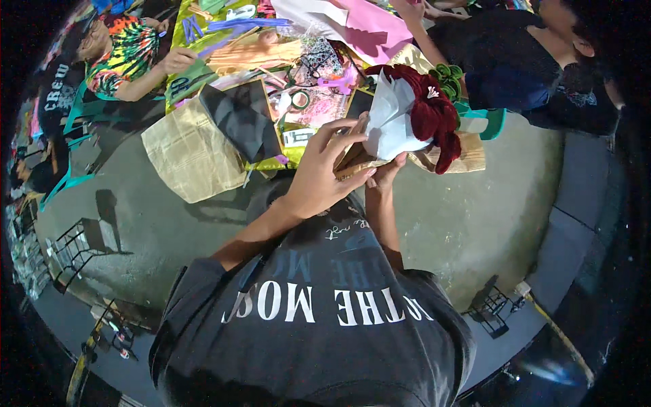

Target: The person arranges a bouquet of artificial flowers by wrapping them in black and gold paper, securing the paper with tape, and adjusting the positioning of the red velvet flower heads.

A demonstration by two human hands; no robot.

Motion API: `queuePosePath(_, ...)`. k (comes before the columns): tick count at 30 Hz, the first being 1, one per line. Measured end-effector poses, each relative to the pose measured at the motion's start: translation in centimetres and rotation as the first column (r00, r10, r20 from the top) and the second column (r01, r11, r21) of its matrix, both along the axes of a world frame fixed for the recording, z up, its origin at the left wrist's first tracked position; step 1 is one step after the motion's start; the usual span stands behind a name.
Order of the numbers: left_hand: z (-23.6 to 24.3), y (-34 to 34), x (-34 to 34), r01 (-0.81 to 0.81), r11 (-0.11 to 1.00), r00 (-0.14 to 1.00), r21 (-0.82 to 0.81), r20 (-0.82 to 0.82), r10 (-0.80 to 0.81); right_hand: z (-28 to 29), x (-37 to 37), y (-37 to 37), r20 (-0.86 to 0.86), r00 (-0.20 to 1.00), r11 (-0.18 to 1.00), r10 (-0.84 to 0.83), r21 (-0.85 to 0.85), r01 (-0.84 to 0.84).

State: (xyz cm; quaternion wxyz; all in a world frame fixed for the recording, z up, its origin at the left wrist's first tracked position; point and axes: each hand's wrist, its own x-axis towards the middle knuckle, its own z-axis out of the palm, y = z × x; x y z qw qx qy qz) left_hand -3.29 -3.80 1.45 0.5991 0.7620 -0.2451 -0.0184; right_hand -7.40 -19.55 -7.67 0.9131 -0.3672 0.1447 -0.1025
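Observation:
A bouquet of dark red fuzzy flowers with curled green pieces sits at upper centre right, partly wrapped in white paper and brown kraft paper. My left hand grips the brown paper at the bouquet's left side, fingers bent over it and thumb along its lower edge. My right hand is closed around the lower part of the bouquet from below, its fingers partly hidden by the paper.
A craft table holds orange strips, pink sheets, tape, black paper and creased brown paper. A person in a colourful shirt works at left, another in dark clothes at right. Metal racks stand low left.

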Motion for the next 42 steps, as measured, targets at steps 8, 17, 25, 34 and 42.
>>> queuePosePath(8,-5.5,6.6,2.2,-0.232,0.968,0.969,-0.094,-0.109,0.222,-1.3,0.9,0.0,0.116,0.982,0.979,-0.150,-0.119,0.163)
queuePosePath(17,-14.1,11.1,1.2,-0.102,0.993,0.904,0.054,-0.412,0.115,-1.3,-1.3,-2.3,0.067,0.954,0.941,-0.294,-0.154,0.301)
queuePosePath(25,-7.5,5.0,0.8,-0.049,0.996,0.898,0.073,-0.434,0.076,-0.6,-1.7,-5.6,0.142,0.951,0.942,-0.274,-0.162,0.295)
queuePosePath(34,1.5,-5.9,3.2,0.339,0.937,0.902,0.089,0.252,-0.351,-2.4,-2.6,-9.0,0.190,0.973,0.991,-0.130,-0.016,0.136)
queuePosePath(42,1.8,-8.4,4.2,0.377,0.883,0.811,0.278,0.360,-0.460,-1.6,-2.6,-9.6,0.062,0.994,0.996,-0.086,-0.023,0.088)
